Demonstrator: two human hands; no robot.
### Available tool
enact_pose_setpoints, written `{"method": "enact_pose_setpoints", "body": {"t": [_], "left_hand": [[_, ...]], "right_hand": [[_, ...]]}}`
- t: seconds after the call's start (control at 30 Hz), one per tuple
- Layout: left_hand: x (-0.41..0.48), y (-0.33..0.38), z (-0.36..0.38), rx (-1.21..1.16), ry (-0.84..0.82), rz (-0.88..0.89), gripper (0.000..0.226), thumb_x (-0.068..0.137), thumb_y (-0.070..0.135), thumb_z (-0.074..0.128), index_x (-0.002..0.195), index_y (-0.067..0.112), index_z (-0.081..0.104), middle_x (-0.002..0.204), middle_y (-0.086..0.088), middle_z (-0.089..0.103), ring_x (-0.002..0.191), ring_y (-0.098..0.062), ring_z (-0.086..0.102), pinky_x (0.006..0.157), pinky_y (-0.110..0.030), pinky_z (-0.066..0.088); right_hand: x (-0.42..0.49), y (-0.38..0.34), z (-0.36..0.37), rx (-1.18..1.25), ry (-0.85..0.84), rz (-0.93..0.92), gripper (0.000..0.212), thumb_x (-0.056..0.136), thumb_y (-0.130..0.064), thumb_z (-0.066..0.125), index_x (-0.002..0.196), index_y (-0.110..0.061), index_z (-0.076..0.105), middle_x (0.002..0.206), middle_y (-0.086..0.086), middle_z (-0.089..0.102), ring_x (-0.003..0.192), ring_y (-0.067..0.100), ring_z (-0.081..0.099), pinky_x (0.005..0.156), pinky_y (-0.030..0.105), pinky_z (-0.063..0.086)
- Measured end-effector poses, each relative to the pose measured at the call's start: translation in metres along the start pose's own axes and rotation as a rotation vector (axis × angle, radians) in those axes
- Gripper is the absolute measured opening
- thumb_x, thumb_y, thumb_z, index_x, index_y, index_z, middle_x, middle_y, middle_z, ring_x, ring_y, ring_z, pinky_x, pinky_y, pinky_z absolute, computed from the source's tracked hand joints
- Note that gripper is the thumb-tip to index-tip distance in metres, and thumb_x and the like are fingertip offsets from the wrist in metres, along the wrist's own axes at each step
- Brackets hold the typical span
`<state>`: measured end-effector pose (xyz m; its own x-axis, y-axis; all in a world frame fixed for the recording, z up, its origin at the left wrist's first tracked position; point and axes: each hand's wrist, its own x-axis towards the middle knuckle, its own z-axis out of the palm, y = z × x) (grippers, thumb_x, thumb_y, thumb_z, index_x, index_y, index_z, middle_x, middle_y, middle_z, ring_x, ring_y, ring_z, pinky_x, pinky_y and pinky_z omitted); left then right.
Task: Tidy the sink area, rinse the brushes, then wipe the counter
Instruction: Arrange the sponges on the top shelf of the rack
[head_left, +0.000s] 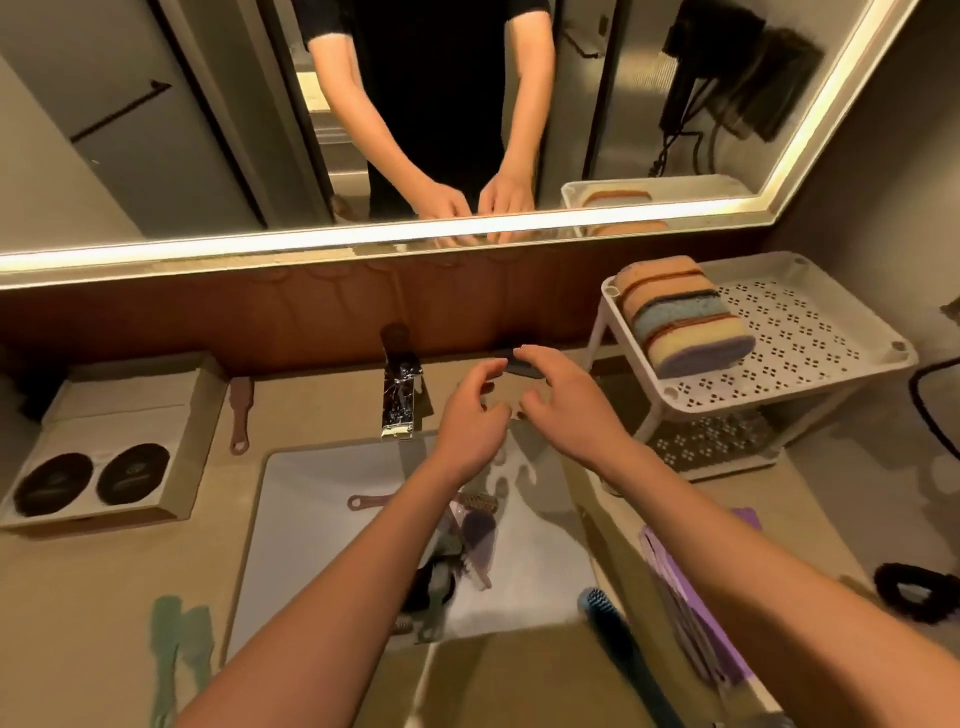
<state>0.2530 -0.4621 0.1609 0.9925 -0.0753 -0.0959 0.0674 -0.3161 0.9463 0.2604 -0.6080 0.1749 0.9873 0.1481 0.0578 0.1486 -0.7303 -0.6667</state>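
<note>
The left hand (470, 415) and right hand (569, 402) are held just right of the tap (399, 397), fingers loosely curled, nothing gripped. A dark thing (525, 368), its kind unclear, is seen just beyond the right fingertips, laid lengthwise along the wall. Brushes (462, 535) are heaped in the sink (311, 545) before the tap. Sponges (680, 317) are kept on a rack (810, 332) further right.
</note>
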Motion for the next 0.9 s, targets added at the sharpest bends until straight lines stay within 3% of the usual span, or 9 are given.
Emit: {"method": "enact_pose_setpoints", "body": {"t": [0.07,0.13,0.2,0.3,0.4,0.43,0.6,0.77,0.9], "left_hand": [[0.0,-0.015,-0.007,0.004,-0.014,-0.026,0.055,0.092,-0.001,0.05,0.142,0.022,0.051,0.141,0.007,0.053,0.126,-0.004,0.052,0.095,-0.02,0.042],[0.001,-0.029,-0.013,0.001,-0.039,-0.067,0.057,0.093,-0.003,0.048,0.145,0.021,0.049,0.143,0.005,0.053,0.095,0.019,0.058,0.076,-0.008,0.046],[0.001,-0.044,-0.022,-0.001,-0.052,-0.113,0.058,0.094,-0.003,0.048,0.146,0.022,0.048,0.142,0.004,0.052,0.078,0.023,0.056,0.065,-0.002,0.044],[-0.003,-0.072,-0.032,0.045,-0.084,-0.168,0.057,0.095,-0.002,0.049,0.147,0.023,0.047,0.141,0.002,0.051,0.111,0.003,0.057,0.077,-0.005,0.046],[-0.006,-0.102,-0.038,0.042,-0.12,-0.236,0.058,0.094,-0.001,0.05,0.147,0.023,0.046,0.145,-0.002,0.05,0.131,-0.018,0.05,0.103,-0.033,0.05],[-0.007,-0.114,-0.039,0.04,-0.134,-0.267,0.059,0.094,0.0,0.05,0.147,0.025,0.046,0.146,-0.002,0.049,0.134,-0.02,0.047,0.104,-0.04,0.051],[-0.012,-0.166,-0.041,0.056,-0.159,-0.322,0.053,0.097,0.008,0.054,0.147,0.026,0.047,0.14,0.001,0.053,0.118,-0.012,0.053,0.087,-0.026,0.049],[-0.016,-0.206,-0.034,0.147,-0.214,-0.341,0.044,0.099,0.012,0.05,0.14,0.025,0.052,0.138,-0.005,0.06,0.121,-0.019,0.059,0.104,-0.041,0.05],[-0.011,-0.221,-0.038,0.145,-0.293,-0.323,0.034,0.103,0.011,0.046,0.131,0.024,0.059,0.119,0.005,0.064,0.103,-0.013,0.063,0.082,-0.015,0.048]], "right_hand": [[-0.001,0.002,0.019,0.028,-0.019,0.035,0.054,0.097,-0.017,0.053,0.15,-0.024,0.045,0.152,-0.006,0.046,0.136,0.013,0.046,0.112,0.031,0.038],[-0.001,0.005,0.035,0.061,-0.036,0.07,0.054,0.097,-0.016,0.053,0.15,-0.025,0.044,0.152,-0.005,0.046,0.135,0.014,0.046,0.112,0.036,0.041],[-0.001,0.008,0.052,0.076,-0.053,0.089,0.054,0.096,-0.014,0.054,0.148,-0.025,0.045,0.149,-0.004,0.048,0.132,0.016,0.049,0.109,0.039,0.044],[-0.005,0.016,0.075,0.115,-0.096,0.141,0.054,0.095,-0.01,0.056,0.147,-0.021,0.047,0.146,0.0,0.05,0.127,0.019,0.052,0.105,0.032,0.043],[-0.016,0.027,0.1,0.15,-0.153,0.195,0.052,0.096,-0.012,0.058,0.146,-0.02,0.048,0.146,0.0,0.05,0.129,0.017,0.051,0.106,0.026,0.04],[-0.019,0.03,0.109,0.165,-0.168,0.227,0.052,0.096,-0.013,0.059,0.146,-0.021,0.049,0.146,-0.001,0.05,0.131,0.016,0.05,0.109,0.028,0.04],[-0.036,0.034,0.153,0.219,-0.231,0.385,0.048,0.097,-0.013,0.053,0.145,-0.019,0.051,0.147,-0.001,0.049,0.132,0.017,0.049,0.111,0.036,0.042],[-0.052,0.033,0.185,0.204,-0.243,0.463,0.042,0.098,-0.017,0.053,0.14,-0.014,0.056,0.141,0.005,0.056,0.126,0.022,0.055,0.106,0.031,0.044],[-0.061,0.034,0.194,0.199,-0.209,0.494,0.036,0.102,-0.015,0.047,0.137,-0.012,0.057,0.133,-0.003,0.058,0.12,0.014,0.055,0.101,0.025,0.044]]}}
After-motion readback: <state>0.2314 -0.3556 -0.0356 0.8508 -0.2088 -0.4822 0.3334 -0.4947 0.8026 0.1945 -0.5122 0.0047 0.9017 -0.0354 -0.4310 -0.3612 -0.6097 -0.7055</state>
